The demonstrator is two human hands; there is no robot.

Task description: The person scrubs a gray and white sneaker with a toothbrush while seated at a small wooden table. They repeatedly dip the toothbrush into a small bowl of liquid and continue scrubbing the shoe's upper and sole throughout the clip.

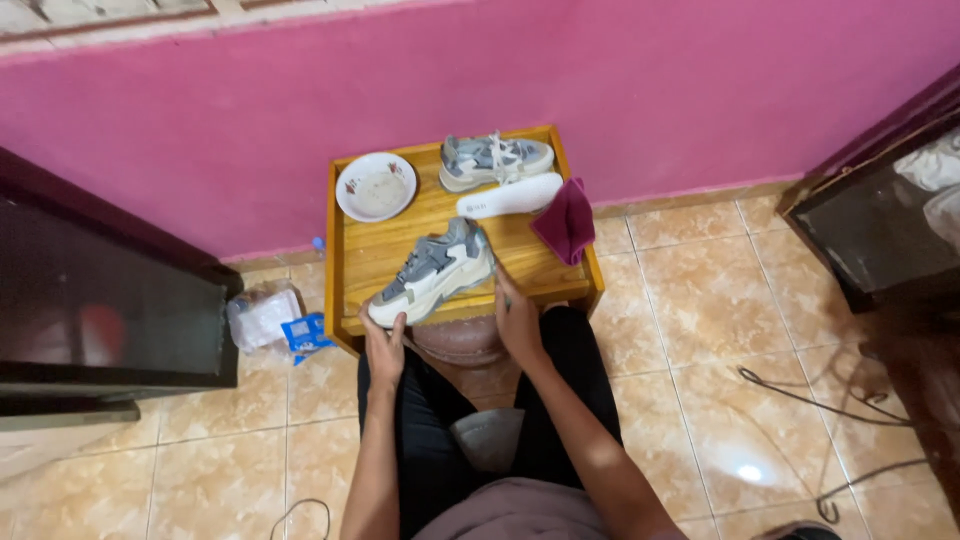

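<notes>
A grey and cream sneaker (433,273) lies tilted at the near edge of a small wooden table (372,258). My left hand (384,346) grips its toe end from below. My right hand (514,314) touches its heel side, fingers up against the sole. A second matching sneaker (494,160) stands at the table's far edge, with a white insole (510,196) lying just in front of it. A grey insole (488,437) rests on my lap between my black-trousered legs.
A white bowl (375,186) sits at the table's far left corner, a dark red cloth (566,222) at its right edge. A plastic bag and blue packet (275,320) lie on the tiled floor, left. Dark cabinets flank both sides; cables (810,400) trail at right.
</notes>
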